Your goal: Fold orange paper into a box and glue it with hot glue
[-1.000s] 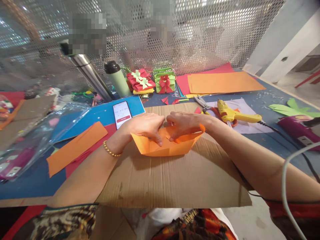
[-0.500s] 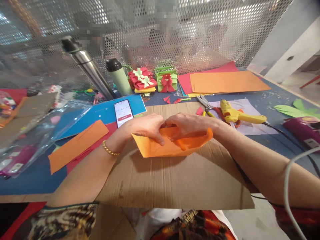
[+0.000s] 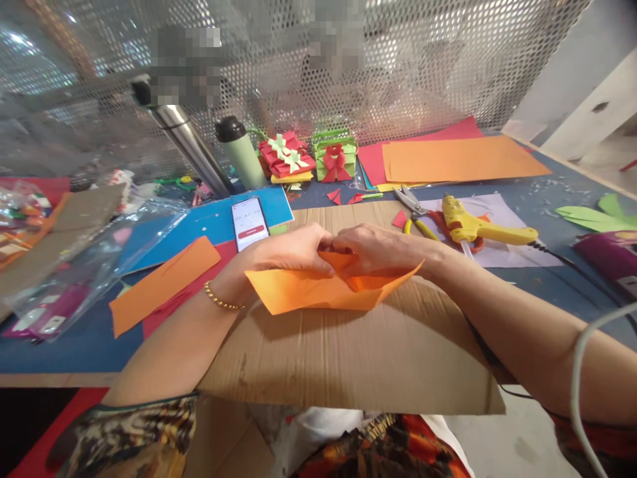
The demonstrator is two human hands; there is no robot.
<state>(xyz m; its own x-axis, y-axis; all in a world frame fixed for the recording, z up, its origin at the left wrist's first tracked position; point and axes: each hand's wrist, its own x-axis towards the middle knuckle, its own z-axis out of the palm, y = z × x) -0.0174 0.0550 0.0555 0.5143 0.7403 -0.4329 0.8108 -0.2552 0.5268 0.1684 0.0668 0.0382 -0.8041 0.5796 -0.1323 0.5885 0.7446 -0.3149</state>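
here, the left hand [image 3: 298,247] and right hand [image 3: 373,249] meet at the far side of a folded orange paper [image 3: 308,292], fingers of each closed on it in a pinch, their tips partly hidden. the paper is over a cardboard sheet [image 3: 348,365] on the table [image 3: 532,289], a yellow glue gun [image 3: 478,229] off to the right.

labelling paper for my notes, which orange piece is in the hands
The bent orange piece over the cardboard, held by left hand and right hand; the orange strip at left and the orange sheets at back right are unheld.
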